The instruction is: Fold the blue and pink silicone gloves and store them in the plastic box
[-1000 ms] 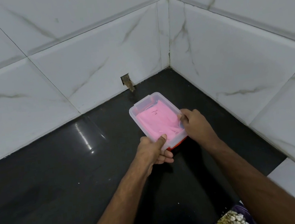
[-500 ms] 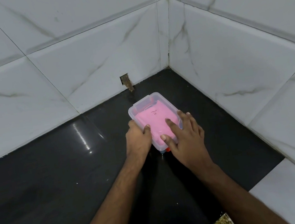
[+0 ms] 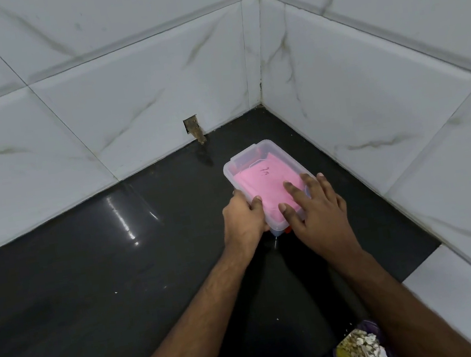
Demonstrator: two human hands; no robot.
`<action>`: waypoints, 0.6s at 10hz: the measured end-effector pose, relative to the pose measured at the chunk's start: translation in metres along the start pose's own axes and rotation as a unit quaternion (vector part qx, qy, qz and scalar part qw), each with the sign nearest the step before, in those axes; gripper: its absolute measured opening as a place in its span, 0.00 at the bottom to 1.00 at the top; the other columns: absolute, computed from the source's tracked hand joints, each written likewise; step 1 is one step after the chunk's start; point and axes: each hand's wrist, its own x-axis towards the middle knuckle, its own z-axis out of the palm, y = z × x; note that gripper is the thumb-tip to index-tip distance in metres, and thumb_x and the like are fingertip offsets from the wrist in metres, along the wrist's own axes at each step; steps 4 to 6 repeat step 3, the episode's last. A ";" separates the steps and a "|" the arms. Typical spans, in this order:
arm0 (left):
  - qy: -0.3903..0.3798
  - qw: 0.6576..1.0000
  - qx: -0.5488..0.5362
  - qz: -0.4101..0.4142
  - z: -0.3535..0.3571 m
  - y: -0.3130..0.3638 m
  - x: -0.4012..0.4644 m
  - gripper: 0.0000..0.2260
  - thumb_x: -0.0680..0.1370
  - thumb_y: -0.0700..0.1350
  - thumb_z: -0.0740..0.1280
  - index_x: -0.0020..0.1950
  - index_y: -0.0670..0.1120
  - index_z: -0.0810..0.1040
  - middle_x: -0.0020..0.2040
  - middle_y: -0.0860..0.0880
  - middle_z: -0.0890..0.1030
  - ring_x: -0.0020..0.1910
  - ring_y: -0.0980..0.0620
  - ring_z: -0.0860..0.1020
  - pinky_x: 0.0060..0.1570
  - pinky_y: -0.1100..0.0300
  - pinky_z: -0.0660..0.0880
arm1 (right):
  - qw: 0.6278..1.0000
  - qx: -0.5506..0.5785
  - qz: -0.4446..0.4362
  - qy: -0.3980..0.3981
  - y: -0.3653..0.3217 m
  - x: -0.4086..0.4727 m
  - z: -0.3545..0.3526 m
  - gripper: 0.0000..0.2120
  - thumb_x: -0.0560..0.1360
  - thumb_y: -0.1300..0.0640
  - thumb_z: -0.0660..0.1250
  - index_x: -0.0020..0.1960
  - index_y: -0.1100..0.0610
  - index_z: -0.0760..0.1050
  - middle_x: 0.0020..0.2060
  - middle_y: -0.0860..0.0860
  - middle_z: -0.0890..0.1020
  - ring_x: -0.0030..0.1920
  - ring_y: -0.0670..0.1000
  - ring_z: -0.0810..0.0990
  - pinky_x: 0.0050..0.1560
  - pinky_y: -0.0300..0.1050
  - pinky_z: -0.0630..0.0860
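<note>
on the dark bench (image 3: 92,289) near the far right tiled corner, the clear plastic box (image 3: 258,157), lidded, shows pink glove (image 3: 262,183) inside; left hand (image 3: 244,219) grips its left edge, right hand (image 3: 317,212) presses flat on the lid.

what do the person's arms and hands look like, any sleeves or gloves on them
Both forearms are bare up to the bottom edge of the picture, with no sleeve in view. The left hand and the right hand wear no gloves, and no ring, watch or bracelet shows. The fingernails are short and unpainted. No marks or tattoos can be made out.
</note>
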 end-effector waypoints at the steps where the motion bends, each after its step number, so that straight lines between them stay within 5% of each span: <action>1: -0.019 1.000 -0.018 -0.011 0.003 0.004 -0.003 0.13 0.85 0.44 0.63 0.68 0.42 0.74 0.60 0.45 0.83 0.55 0.46 0.85 0.48 0.46 0.86 | 1.000 -0.001 0.006 -0.006 0.003 0.002 -0.004 0.26 0.82 0.37 0.55 0.78 0.42 0.64 0.80 0.51 0.59 0.82 0.56 0.49 0.76 0.61 0.54; 2: -0.027 1.000 -0.004 0.007 -0.001 0.002 -0.006 0.12 0.85 0.45 0.63 0.66 0.42 0.76 0.58 0.46 0.84 0.53 0.49 0.84 0.49 0.49 0.86 | 1.000 -0.023 0.003 -0.014 0.001 0.002 -0.006 0.27 0.82 0.37 0.53 0.79 0.43 0.62 0.81 0.51 0.57 0.82 0.55 0.48 0.77 0.60 0.50; 3: 0.025 0.998 0.045 0.047 -0.016 0.005 -0.013 0.06 0.85 0.46 0.62 0.54 0.45 0.75 0.45 0.51 0.81 0.41 0.56 0.80 0.36 0.71 0.77 | 0.999 -0.037 -0.013 -0.021 -0.013 0.003 -0.010 0.28 0.82 0.36 0.50 0.80 0.44 0.61 0.82 0.51 0.57 0.82 0.55 0.48 0.77 0.60 0.49; 6: 0.025 0.998 0.045 0.047 -0.016 0.005 -0.013 0.06 0.85 0.46 0.62 0.54 0.45 0.75 0.45 0.51 0.81 0.41 0.56 0.80 0.36 0.71 0.77 | 0.999 -0.037 -0.013 -0.021 -0.013 0.003 -0.010 0.28 0.82 0.36 0.50 0.80 0.44 0.61 0.82 0.51 0.57 0.82 0.55 0.48 0.77 0.60 0.49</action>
